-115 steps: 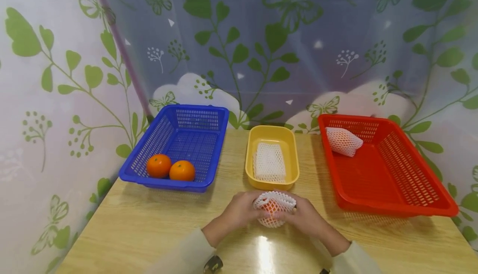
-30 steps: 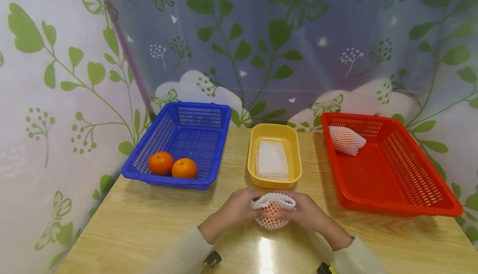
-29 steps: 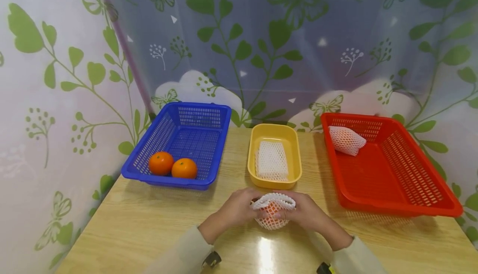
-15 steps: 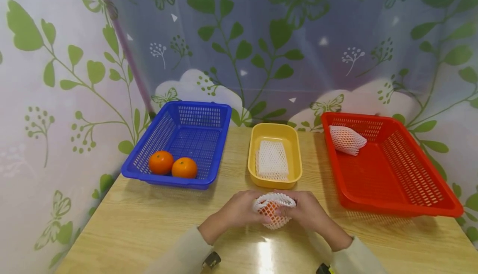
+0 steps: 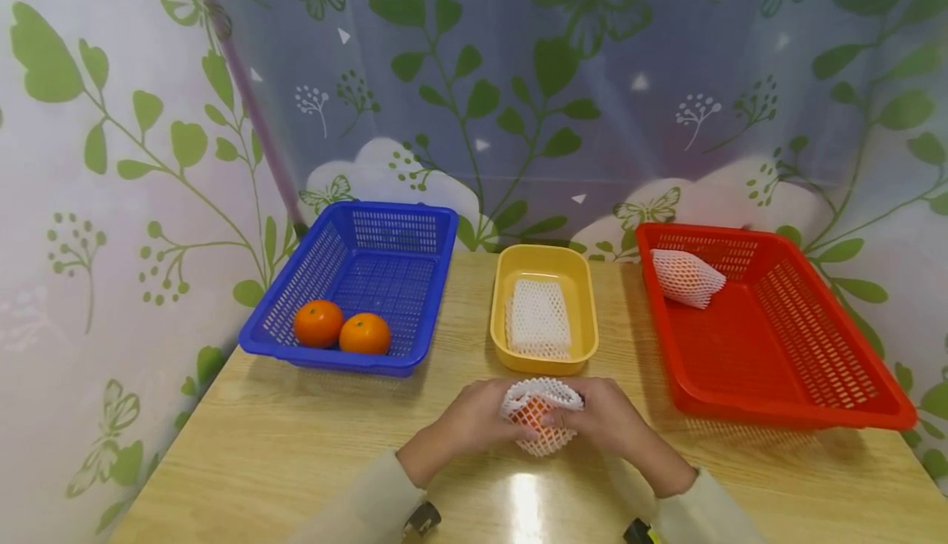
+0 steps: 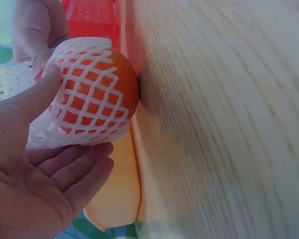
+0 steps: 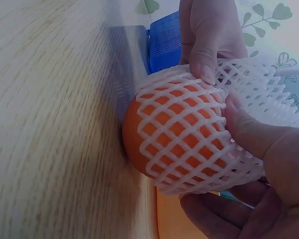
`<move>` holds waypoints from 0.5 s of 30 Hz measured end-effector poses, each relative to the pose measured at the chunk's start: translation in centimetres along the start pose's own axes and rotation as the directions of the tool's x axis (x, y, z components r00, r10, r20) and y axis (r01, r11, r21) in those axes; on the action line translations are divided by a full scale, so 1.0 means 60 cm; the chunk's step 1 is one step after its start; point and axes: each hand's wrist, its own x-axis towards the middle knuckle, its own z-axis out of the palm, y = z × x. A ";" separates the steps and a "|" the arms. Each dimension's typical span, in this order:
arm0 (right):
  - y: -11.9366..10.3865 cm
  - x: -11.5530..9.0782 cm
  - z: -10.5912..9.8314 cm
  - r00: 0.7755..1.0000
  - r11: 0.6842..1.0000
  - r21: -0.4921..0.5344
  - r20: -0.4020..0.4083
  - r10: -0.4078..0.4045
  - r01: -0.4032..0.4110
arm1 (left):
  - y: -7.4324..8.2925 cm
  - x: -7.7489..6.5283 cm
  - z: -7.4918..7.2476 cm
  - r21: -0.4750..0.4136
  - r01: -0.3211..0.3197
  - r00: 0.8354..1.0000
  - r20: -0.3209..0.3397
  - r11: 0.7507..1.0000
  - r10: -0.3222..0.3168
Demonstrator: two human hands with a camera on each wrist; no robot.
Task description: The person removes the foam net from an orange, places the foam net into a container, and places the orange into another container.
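An orange (image 7: 134,134) sits low over the table inside a white foam net sleeve (image 7: 182,132), its bottom bare beyond the net's edge. In the left wrist view the same sleeve (image 6: 89,94) wraps most of the fruit. My left hand (image 5: 474,420) holds it from the left, thumb on the net and fingers under the far side. From the right, my right hand (image 5: 607,416) grips the sleeve with thumb and curled fingers. The sleeve's open end (image 5: 544,392) points up between both hands.
A blue basket (image 5: 437,297) at the left holds two oranges (image 5: 318,323). Behind my hands, a yellow tub (image 5: 585,297) contains flat foam nets (image 5: 541,318). The red basket (image 5: 778,346) at the right holds a netted orange (image 5: 686,278).
Both hands stay around the netted orange. The thumbs have shifted on the net, and the sleeve's open end has turned and stands slightly taller.
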 end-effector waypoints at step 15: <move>0.006 -0.002 0.006 0.997 0.998 0.057 0.071 -0.037 0.033 | 0.005 -0.005 -0.012 0.136 -0.015 0.999 -0.038 0.991 0.020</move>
